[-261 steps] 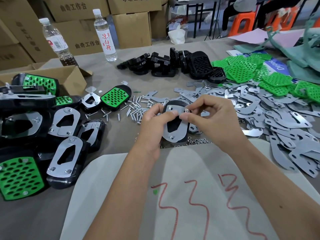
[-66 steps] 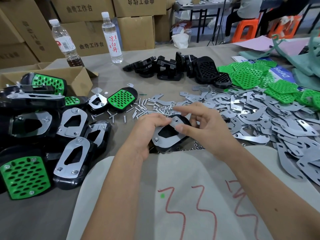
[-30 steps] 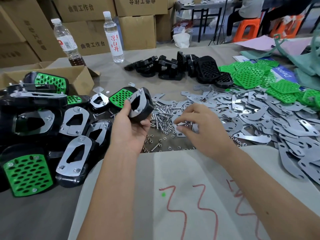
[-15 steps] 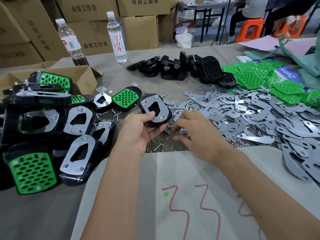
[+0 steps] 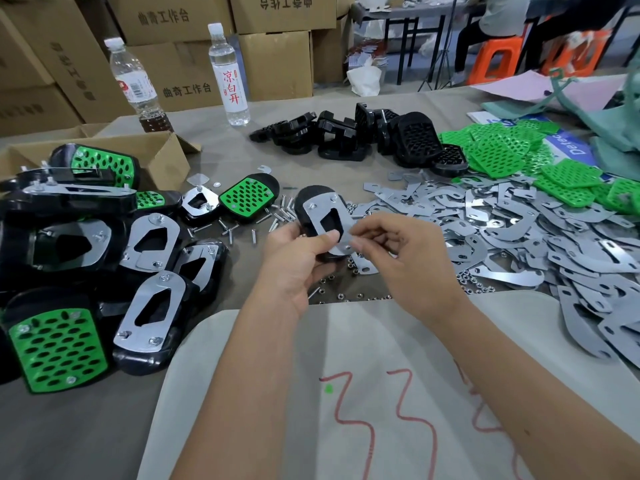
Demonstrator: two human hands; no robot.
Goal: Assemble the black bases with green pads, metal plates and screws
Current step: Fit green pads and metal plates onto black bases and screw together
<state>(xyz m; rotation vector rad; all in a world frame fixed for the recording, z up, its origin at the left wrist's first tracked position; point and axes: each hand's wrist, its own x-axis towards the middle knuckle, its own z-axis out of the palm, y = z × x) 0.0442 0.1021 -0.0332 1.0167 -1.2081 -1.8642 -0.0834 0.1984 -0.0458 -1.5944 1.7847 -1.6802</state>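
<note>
Presently, base (image 5: 317,211): above bench (image 5: 221,296), rigid, light.
Left hand (image 5: 294,258): grips base edge, thumb on slick metal plate (image 5: 329,225).
Right hand (image 5: 394,251): fingertips pinched at plate's lower corner; contents unclear.

— Which colours are seen among the heaped parts?

— Bright green is shown by the perforated plastic pads (image 5: 498,154), patterned with rows of oval holes; glossy black by the moulded plastic bases (image 5: 341,135).

— And the rest?

— Silver-grey is worn by the flat metal plates (image 5: 519,223). Red squiggles and one green dot are drawn on the off-white cloth sheet (image 5: 277,393). Red characters are printed on the clear plastic bottle (image 5: 228,74).
</note>
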